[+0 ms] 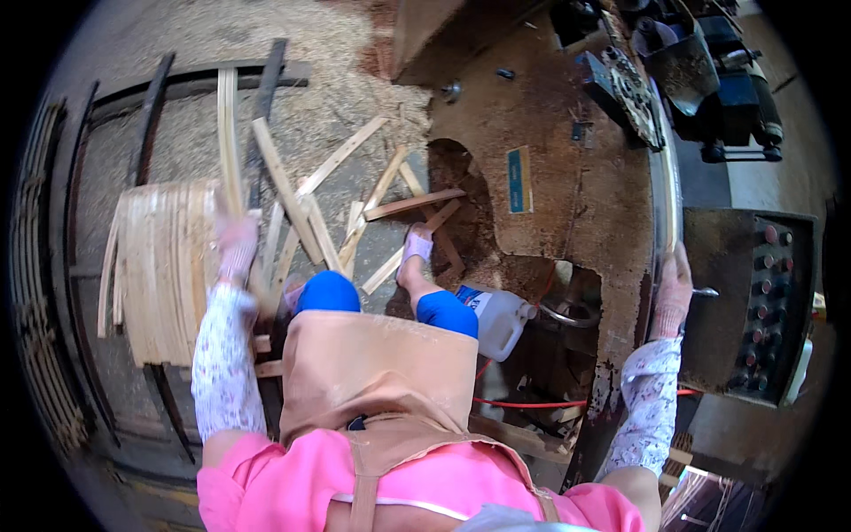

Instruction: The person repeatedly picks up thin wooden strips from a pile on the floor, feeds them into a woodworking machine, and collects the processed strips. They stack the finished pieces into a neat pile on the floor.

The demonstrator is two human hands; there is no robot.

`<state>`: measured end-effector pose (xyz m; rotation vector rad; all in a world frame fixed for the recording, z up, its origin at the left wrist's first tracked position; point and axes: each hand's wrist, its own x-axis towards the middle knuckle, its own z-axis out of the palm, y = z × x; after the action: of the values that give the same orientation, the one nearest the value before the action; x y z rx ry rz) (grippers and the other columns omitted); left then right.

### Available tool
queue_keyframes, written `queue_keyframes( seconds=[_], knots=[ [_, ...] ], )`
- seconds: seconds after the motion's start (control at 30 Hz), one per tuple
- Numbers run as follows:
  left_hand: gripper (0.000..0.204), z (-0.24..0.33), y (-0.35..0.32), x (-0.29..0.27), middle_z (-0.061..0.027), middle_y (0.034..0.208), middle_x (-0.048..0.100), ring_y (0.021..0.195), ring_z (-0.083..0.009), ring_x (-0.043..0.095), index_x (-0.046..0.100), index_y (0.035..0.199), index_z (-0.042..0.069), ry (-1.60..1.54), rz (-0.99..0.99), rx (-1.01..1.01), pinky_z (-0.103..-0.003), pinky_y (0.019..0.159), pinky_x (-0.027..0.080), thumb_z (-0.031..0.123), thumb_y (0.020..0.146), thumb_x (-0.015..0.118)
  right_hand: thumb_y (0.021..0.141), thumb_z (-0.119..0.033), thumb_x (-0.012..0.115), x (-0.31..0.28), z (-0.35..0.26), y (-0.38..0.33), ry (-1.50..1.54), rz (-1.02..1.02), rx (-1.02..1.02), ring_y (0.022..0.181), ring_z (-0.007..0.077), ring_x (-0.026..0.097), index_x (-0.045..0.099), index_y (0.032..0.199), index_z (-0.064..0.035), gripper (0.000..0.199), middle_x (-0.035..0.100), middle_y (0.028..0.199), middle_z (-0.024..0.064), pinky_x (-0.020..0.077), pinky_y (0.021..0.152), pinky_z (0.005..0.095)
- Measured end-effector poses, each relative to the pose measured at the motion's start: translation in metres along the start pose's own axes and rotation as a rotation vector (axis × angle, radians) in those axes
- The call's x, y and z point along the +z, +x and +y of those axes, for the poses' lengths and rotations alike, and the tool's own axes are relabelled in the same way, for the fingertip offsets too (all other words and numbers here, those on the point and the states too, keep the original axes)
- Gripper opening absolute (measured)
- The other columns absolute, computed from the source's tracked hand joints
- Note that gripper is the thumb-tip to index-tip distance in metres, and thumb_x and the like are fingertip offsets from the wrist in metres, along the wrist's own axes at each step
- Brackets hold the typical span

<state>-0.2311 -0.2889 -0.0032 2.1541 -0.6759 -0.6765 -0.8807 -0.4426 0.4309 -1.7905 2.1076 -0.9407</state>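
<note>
My left hand [236, 246], gloved and smeared by motion, is at the near end of a pale wooden strip [229, 133] and seems to grip it. Just left of that hand lies a stack of pale wooden strips [164, 266], set side by side on dark metal rails. On the right, my gloved right hand [674, 293] closes on the near end of another wooden strip [668, 191]. That strip runs along the edge of a brown, worn machine table [554, 133] toward the machine head [625, 97]. The fingertips of both hands are partly hidden.
Loose offcuts [288, 191] lie crossed on the sawdust-covered floor ahead of my feet. A white plastic jug [498, 319] stands by my right knee, near a red hose [532, 403]. A control box [762, 301] with rows of buttons sits right of my right hand.
</note>
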Motion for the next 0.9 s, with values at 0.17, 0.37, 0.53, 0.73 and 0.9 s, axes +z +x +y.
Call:
queue_keyframes(
  seconds=[0.17, 0.37, 0.53, 0.73, 0.9],
  knots=[
    [0.023, 0.225, -0.004, 0.012, -0.0094, 0.091, 0.074, 0.084, -0.0190, 0.070, 0.073, 0.103, 0.002, -0.247, -0.065, 0.656, -0.035, 0.081, 0.058, 0.014, 0.102, 0.053, 0.091, -0.012, 0.073, 0.072, -0.105, -0.038, -0.020, -0.242, -0.193, 0.142, 0.0263, 0.047, 0.051, 0.149, -0.0040, 0.063, 0.050, 0.154, 0.0159, 0.0348, 0.120, 0.0364],
    [0.072, 0.460, -0.171, 0.050, -0.0228, 0.141, 0.050, 0.128, -0.0321, 0.050, 0.039, 0.148, 0.002, -1.152, -0.506, 0.732, -0.039, 0.109, 0.043, 0.037, 0.094, 0.069, 0.085, -0.001, 0.076, 0.088, -0.154, -0.118, 0.062, -0.290, -0.388, 0.138, 0.0242, 0.048, 0.041, 0.156, -0.0078, 0.080, 0.044, 0.157, 0.0122, 0.0417, 0.114, 0.0366],
    [0.095, 0.422, -0.168, 0.063, -0.0249, 0.161, 0.034, 0.144, -0.0361, 0.044, 0.024, 0.160, 0.003, -1.106, -0.856, 0.512, -0.045, 0.115, 0.043, 0.040, 0.089, 0.075, 0.094, 0.002, 0.060, -0.051, -0.081, -0.167, 0.143, -0.003, -0.053, 0.140, 0.0236, 0.046, 0.037, 0.156, 0.0008, 0.066, 0.041, 0.159, 0.0145, 0.0380, 0.116, 0.0354],
    [0.074, 0.147, -0.071, 0.105, -0.0271, 0.141, 0.057, 0.130, -0.0410, 0.056, 0.047, 0.149, 0.002, -0.229, -0.406, 0.047, -0.046, 0.107, 0.045, 0.039, 0.087, 0.067, 0.100, -0.004, 0.053, -0.129, 0.054, -0.229, -0.094, 0.137, 0.107, 0.146, 0.0252, 0.041, 0.043, 0.153, 0.0023, 0.054, 0.044, 0.158, 0.0155, 0.0309, 0.120, 0.0343],
    [0.071, -0.018, -0.052, 0.074, -0.0311, 0.136, 0.059, 0.120, -0.0475, 0.061, 0.051, 0.144, 0.004, 0.129, -0.309, -0.207, -0.049, 0.100, 0.051, 0.040, 0.084, 0.068, 0.102, -0.014, 0.053, -0.050, 0.032, -0.072, -0.152, 0.281, -0.154, 0.139, 0.0274, 0.050, 0.039, 0.156, -0.0024, 0.057, 0.050, 0.153, 0.0175, 0.0372, 0.115, 0.0341]
  ],
)
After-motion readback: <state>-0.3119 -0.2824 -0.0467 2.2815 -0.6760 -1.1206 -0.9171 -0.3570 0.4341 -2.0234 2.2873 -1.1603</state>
